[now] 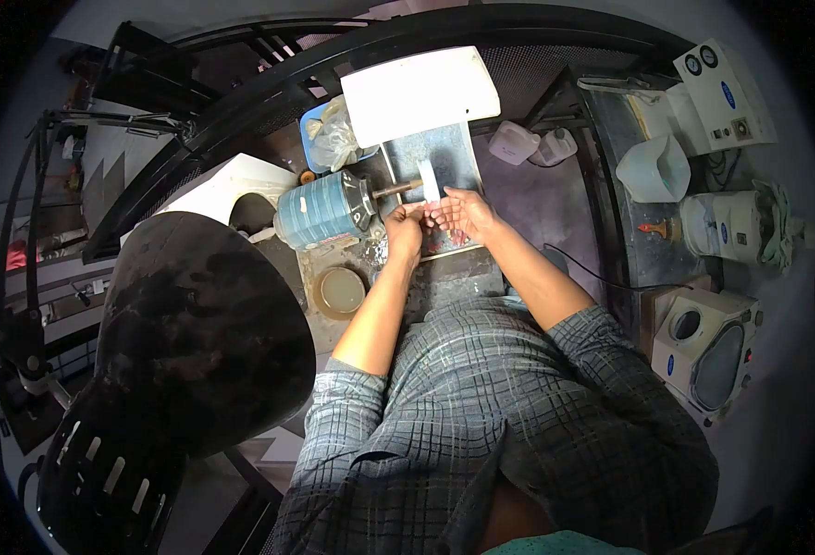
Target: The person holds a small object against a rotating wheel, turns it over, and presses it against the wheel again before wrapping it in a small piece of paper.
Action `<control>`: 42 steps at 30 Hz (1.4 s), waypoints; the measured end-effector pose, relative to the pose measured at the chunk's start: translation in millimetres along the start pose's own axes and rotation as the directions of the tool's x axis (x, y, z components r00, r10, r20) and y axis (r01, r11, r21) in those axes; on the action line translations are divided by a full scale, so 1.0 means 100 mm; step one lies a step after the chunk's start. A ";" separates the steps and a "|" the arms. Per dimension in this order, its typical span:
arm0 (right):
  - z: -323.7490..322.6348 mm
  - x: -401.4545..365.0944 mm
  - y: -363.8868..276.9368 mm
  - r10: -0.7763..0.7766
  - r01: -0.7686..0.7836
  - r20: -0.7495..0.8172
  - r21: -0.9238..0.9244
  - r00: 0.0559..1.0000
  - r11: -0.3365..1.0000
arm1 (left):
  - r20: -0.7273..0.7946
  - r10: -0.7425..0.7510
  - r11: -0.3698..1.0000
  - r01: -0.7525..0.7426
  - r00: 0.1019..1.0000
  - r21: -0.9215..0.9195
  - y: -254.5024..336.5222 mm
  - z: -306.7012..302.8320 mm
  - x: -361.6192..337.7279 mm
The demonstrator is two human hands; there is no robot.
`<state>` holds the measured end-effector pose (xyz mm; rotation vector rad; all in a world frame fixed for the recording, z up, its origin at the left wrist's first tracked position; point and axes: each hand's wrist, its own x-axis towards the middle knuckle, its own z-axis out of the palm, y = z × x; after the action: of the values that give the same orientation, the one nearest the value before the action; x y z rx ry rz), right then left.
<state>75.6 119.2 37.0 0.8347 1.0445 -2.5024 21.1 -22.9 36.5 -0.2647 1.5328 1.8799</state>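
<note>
My left hand [405, 233] is closed, its fingers pinched together just below a white polishing wheel [429, 179]. Opposite it is my right hand [469, 216], palm turned up and fingers curled in to meet the left fingertips. Something small and pinkish seems to sit between the fingers, too small and hidden to name. The wheel is on the shaft [396, 188] of a blue bench motor [318, 210]. Behind and beneath the wheel is a metal tray [398, 153] with a white hood [421, 92] above. Reddish bits lie in the tray near my right wrist.
A bowl of cloudy liquid [341, 292] stands left of my forearm. A black lamp shade [209, 333] fills the near left. A blue basin [314, 129] holds a plastic bag. White jugs [513, 142] are behind; white machines [708, 347] line the right side.
</note>
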 end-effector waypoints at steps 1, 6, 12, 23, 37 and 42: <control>0.02 -0.02 0.00 -0.015 0.015 0.018 -0.020 1.000 1.000 | 0.006 0.043 0.999 -0.043 0.999 0.002 -0.01 -0.01 -0.03; 0.02 0.00 0.02 -0.023 0.024 0.014 -0.029 1.000 0.999 | 0.013 0.089 0.996 -0.089 0.996 -0.002 -0.02 -0.01 -0.04; -0.03 0.11 0.00 0.022 -0.022 -0.054 -0.001 0.998 1.000 | 0.030 -0.018 0.997 0.020 0.999 -0.073 -0.03 -0.01 0.17; -0.02 0.22 0.01 0.028 -0.029 -0.104 -0.013 0.994 0.999 | -0.020 -0.109 0.988 0.106 0.994 -0.108 -0.01 -0.04 0.27; -0.02 0.11 0.01 0.041 -0.039 -0.070 0.025 0.997 0.999 | 0.004 -0.039 0.996 0.040 0.999 -0.083 -0.07 -0.03 0.11; 0.02 -0.02 0.00 -0.014 0.014 0.011 0.006 1.000 1.000 | -0.012 0.115 0.992 -0.116 0.993 -0.057 -0.05 0.04 -0.09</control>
<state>76.6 117.9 39.5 0.8172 1.0437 -2.5193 31.8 -22.1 39.1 -0.2151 1.5302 2.0180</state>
